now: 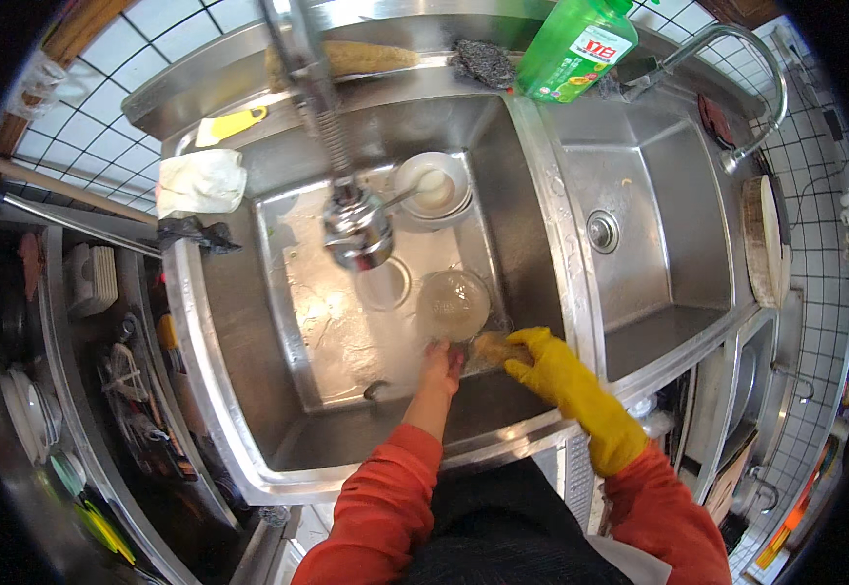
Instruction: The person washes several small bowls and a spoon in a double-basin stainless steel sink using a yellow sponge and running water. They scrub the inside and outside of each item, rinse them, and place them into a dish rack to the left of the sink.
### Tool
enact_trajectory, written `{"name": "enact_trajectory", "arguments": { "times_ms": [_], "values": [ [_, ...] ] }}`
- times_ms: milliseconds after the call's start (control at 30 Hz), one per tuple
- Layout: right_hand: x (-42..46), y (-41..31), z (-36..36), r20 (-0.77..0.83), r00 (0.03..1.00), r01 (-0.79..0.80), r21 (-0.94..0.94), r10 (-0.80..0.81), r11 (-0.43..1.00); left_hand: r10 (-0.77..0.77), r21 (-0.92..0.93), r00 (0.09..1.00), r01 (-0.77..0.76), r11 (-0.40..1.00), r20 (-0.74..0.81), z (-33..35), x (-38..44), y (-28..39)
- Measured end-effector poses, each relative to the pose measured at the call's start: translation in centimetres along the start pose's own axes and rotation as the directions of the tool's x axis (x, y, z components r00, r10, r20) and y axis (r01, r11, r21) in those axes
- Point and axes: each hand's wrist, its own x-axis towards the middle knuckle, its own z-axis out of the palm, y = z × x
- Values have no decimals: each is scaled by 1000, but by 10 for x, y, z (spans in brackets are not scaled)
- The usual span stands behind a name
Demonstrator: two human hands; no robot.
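Note:
My bare left hand [442,370] reaches into the steel sink and grips the near rim of a round, pale, glossy dish [455,303]. To its right, my right hand [538,360], in a yellow rubber glove, holds a tan scrubber [496,349] beside that dish; its exact kind is unclear. Water runs from the spring faucet's spray head [358,232] over a round dish [385,284] on the sink floor. Farther back, stacked white bowls [433,186] contain a smaller cup or ladle with a handle.
A green detergent bottle [578,51] and a dark scouring pad [484,64] stand on the back ledge. A folded cloth [202,181] and a yellow scraper [232,125] lie at the left. A second basin [614,281] and a round wooden board [761,241] are at the right.

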Motion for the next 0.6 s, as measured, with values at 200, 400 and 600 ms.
{"name": "enact_trajectory", "arguments": {
  "times_ms": [200,400,600],
  "values": [
    [2,6,-12,-144,989,61,262,-24,963,113,-11,985,-115,993,-128,42,25,-8],
    [11,-3,-20,-111,983,-51,604,147,795,237,259,958,-190,947,-161,26,-11,31],
    [59,-5,32,75,984,-165,746,164,645,392,409,919,-369,834,31,-16,-78,77]
  ]
}}
